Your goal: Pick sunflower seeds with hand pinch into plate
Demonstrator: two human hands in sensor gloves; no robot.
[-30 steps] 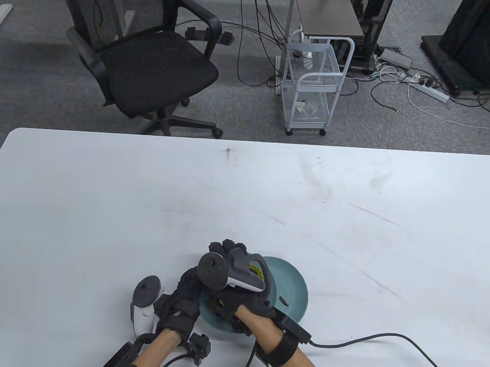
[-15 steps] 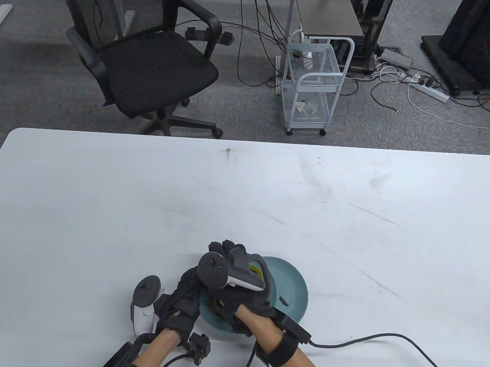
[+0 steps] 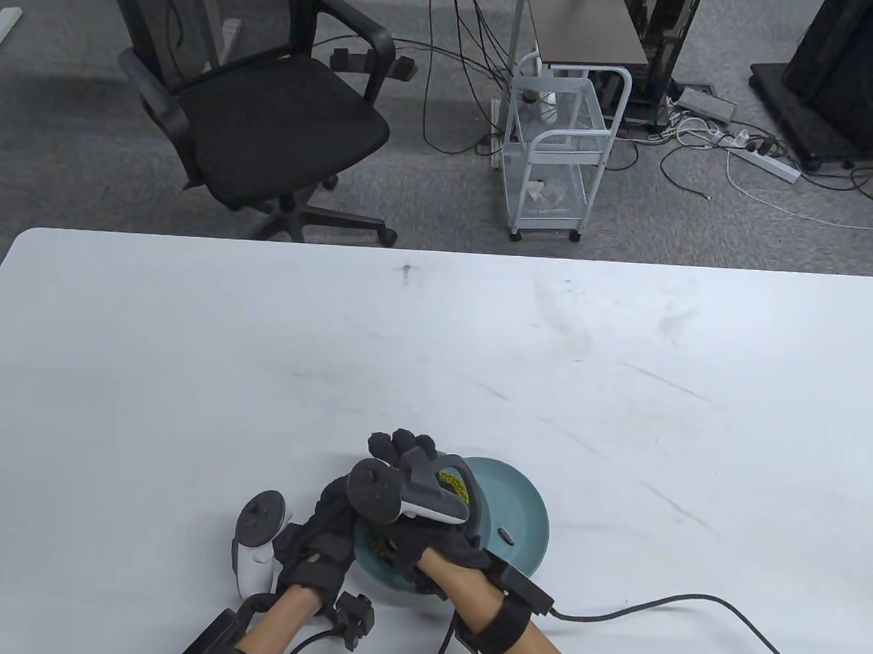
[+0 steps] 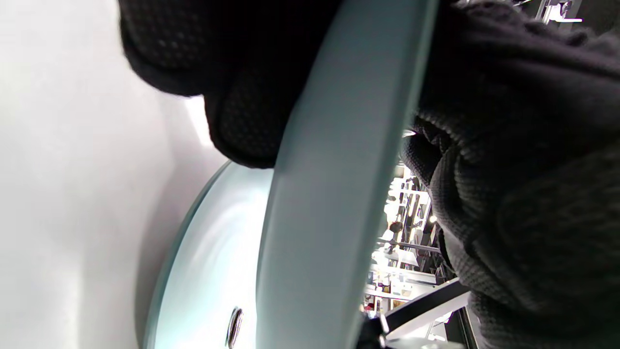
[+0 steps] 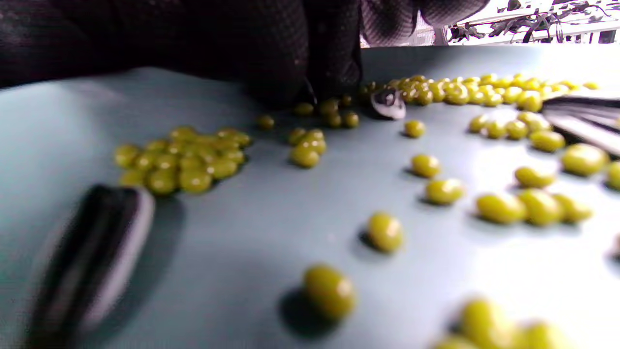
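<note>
Fingers point(image 3: 401, 446) shifted slightly left, plate point(image 3: 526, 507) unmoved

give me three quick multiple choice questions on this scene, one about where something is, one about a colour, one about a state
1. Where on the table does the plate sit?
A. near the front edge, under the hands
B. at the far edge
C. at the far right corner

2. What colour are the small round beans on the plate?
A. red
B. yellow-green
C. white

3. What is the left hand doing?
A. resting flat far from the plate
B. lifted high above the table
C. touching the plate's left rim

Answers:
1 A, the table view shows the plate close to the near edge, partly under the right hand.
2 B, the right wrist view shows yellow-green beans beside a dark striped sunflower seed.
3 C, the left wrist view shows gloved fingers against the rim.
</note>
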